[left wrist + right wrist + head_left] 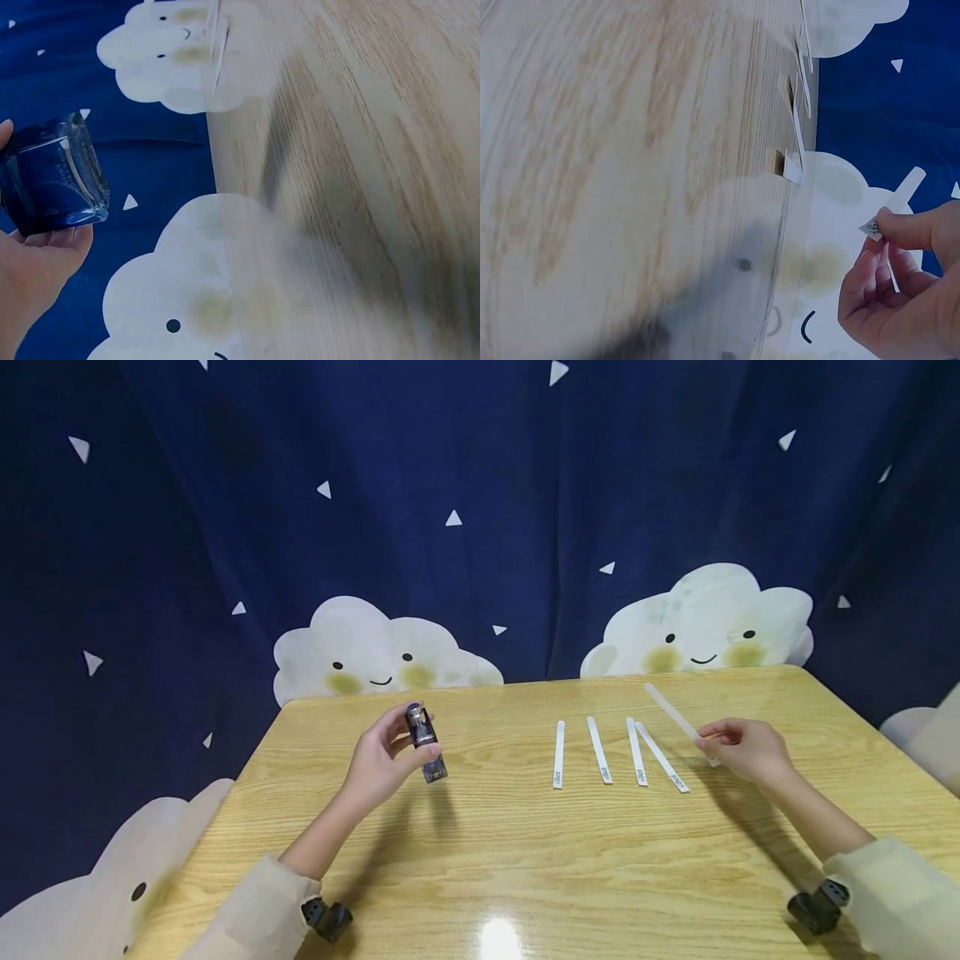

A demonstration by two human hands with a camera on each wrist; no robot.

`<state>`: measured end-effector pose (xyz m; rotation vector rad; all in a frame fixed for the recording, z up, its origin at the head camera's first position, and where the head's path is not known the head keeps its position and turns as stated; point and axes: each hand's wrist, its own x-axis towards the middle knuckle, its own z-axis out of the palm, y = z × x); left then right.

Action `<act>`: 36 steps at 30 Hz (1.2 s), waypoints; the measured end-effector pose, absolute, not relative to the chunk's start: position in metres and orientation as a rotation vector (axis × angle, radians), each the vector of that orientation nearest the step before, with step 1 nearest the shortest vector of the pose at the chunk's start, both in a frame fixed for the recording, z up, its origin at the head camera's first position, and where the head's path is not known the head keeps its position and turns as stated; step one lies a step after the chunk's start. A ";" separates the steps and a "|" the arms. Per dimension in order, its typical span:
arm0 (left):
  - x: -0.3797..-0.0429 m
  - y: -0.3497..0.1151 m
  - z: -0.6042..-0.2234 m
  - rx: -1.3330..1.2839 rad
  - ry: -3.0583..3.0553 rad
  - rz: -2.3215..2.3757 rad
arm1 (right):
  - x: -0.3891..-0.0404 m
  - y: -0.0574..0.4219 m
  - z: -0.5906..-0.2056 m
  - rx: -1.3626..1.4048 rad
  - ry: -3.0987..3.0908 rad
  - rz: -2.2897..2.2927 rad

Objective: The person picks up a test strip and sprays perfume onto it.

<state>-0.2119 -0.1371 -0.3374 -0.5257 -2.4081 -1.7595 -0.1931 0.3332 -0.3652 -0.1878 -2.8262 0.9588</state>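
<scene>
On the left, my left hand holds a dark blue glass perfume bottle above the table, the thumb on its near side and the fingers round the back. The left wrist view shows the bottle's thick clear glass edge. My right hand pinches one white paper test strip between thumb and fingers near its printed end; its plain end points away and to the left. In the right wrist view the small print shows on the strip beside the thumb. Left of this hand, several similar strips lie on the table.
The light wooden table ends at a dark blue curtain with white triangles and smiling clouds. Two of the lying strips, nearest the right hand, meet at their far ends and spread apart toward me. Black cameras sit at both wrists.
</scene>
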 end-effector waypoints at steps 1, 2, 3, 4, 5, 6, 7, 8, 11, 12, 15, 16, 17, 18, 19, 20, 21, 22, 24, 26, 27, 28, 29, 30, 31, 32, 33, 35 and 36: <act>-0.211 -0.137 -0.337 -0.528 -2.400 -1.748 | -0.193 0.333 -0.365 -0.186 -2.822 0.967; -0.210 -0.136 -0.336 -0.526 -2.391 -1.746 | -0.193 0.332 -0.365 -0.184 -2.818 0.970; -0.209 -0.136 -0.335 -0.516 -2.380 -1.755 | -0.193 0.332 -0.365 -0.180 -2.813 0.973; -0.208 -0.136 -0.334 -0.497 -2.368 -1.772 | -0.192 0.332 -0.365 -0.178 -2.808 0.982; -0.207 -0.135 -0.332 -0.474 -2.360 -1.789 | -0.192 0.332 -0.365 -0.173 -2.801 0.983; -0.207 -0.135 -0.331 -0.444 -2.348 -1.816 | -0.192 0.331 -0.365 -0.171 -2.796 0.984; -0.206 -0.135 -0.329 -0.413 -2.343 -1.839 | -0.192 0.331 -0.365 -0.170 -2.792 0.989; -0.206 -0.135 -0.327 -0.383 -2.339 -1.864 | -0.192 0.331 -0.365 -0.168 -2.789 0.993; -0.204 -0.135 -0.323 -0.318 -2.349 -1.911 | -0.191 0.330 -0.365 -0.168 -2.784 1.013; -0.204 -0.135 -0.322 -0.306 -2.352 -1.919 | -0.191 0.330 -0.364 -0.169 -2.785 1.018; -0.200 -0.135 -0.321 -0.302 -2.362 -1.909 | -0.190 0.328 -0.363 -0.175 -2.790 1.014; -0.199 -0.135 -0.321 -0.303 -2.362 -1.903 | -0.190 0.328 -0.362 -0.177 -2.793 1.009; -0.198 -0.135 -0.321 -0.309 -2.356 -1.901 | -0.189 0.328 -0.361 -0.179 -2.797 1.002; -0.198 -0.135 -0.321 -0.313 -2.349 -1.905 | -0.189 0.327 -0.361 -0.182 -2.800 1.001; -0.197 -0.135 -0.321 -0.321 -2.340 -1.910 | -0.189 0.327 -0.360 -0.184 -2.803 0.997; -0.197 -0.135 -0.321 -0.329 -2.325 -1.919 | -0.189 0.327 -0.360 -0.185 -2.804 0.997; -0.197 -0.135 -0.321 -0.337 -2.310 -1.931 | -0.189 0.327 -0.360 -0.184 -2.804 0.993; -0.197 -0.135 -0.321 -0.348 -2.294 -1.942 | -0.189 0.327 -0.360 -0.180 -2.802 0.991; -0.197 -0.135 -0.321 -0.374 -2.256 -1.970 | -0.188 0.328 -0.360 -0.178 -2.795 0.995; -0.196 -0.135 -0.321 -0.394 -2.223 -1.983 | -0.188 0.328 -0.360 -0.178 -2.789 0.996; -0.196 -0.135 -0.321 -0.405 -2.207 -1.992 | -0.188 0.328 -0.361 -0.177 -2.787 0.998; -0.196 -0.135 -0.321 -0.416 -2.194 -1.996 | -0.188 0.328 -0.361 -0.179 -2.785 1.001; -0.195 -0.135 -0.322 -0.421 -2.180 -2.002 | -0.188 0.328 -0.361 -0.183 -2.783 1.003; -0.195 -0.135 -0.322 -0.423 -2.167 -2.003 | -0.188 0.329 -0.361 -0.185 -2.780 1.002; -0.194 -0.135 -0.322 -0.426 -2.156 -2.003 | -0.188 0.329 -0.361 -0.187 -2.779 1.002; -0.194 -0.134 -0.321 -0.431 -2.148 -2.003 | -0.188 0.329 -0.362 -0.188 -2.777 0.999; -0.193 -0.134 -0.321 -0.438 -2.148 -1.994 | -0.188 0.329 -0.362 -0.187 -2.776 0.992; -0.192 -0.133 -0.320 -0.456 -2.152 -1.981 | -0.188 0.330 -0.363 -0.190 -2.773 0.988; -0.192 -0.132 -0.320 -0.469 -2.153 -1.978 | -0.188 0.330 -0.363 -0.190 -2.773 0.986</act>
